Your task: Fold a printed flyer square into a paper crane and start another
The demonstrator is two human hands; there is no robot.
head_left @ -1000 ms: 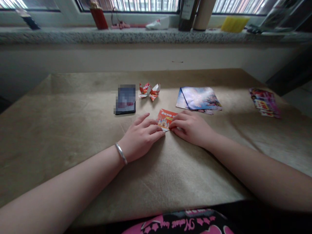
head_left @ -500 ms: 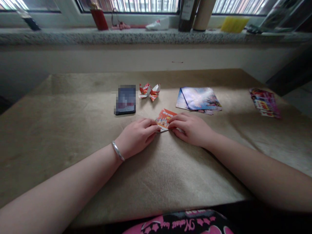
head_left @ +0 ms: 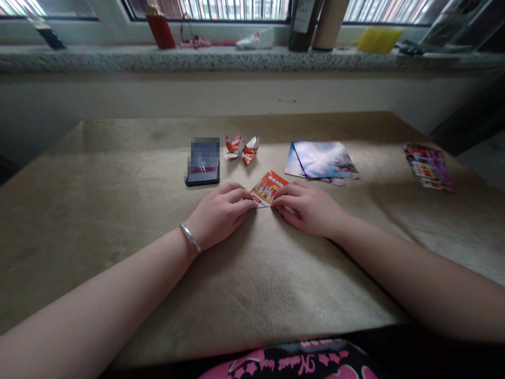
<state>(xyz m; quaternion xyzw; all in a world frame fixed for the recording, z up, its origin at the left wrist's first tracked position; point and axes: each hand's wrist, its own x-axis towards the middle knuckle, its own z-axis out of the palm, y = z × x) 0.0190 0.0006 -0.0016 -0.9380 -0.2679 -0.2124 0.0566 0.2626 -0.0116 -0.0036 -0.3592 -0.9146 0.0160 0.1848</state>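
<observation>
A small orange printed paper (head_left: 270, 185) lies on the table between my two hands, its near edge toward me. My left hand (head_left: 224, 211), with a silver bangle at the wrist, pinches its left near corner. On the right side, my right hand (head_left: 310, 207) grips the paper with thumb and fingers, covering its right corner. The fingertips hide parts of both edges. Just beyond the paper stand folded red-and-white paper shapes (head_left: 249, 150), their points sticking up.
A phone (head_left: 203, 162) with a blurred screen lies left of the folded shapes. Picture sheets (head_left: 325, 159) are stacked to the right, and a fan of pink cards (head_left: 429, 166) lies farther right. Bottles and a yellow block (head_left: 379, 40) stand on the stone sill (head_left: 221, 61).
The orange paper has turned slightly and shifted away from me, showing more of its print. My left hand has moved a little forward; my right hand has hardly moved.
</observation>
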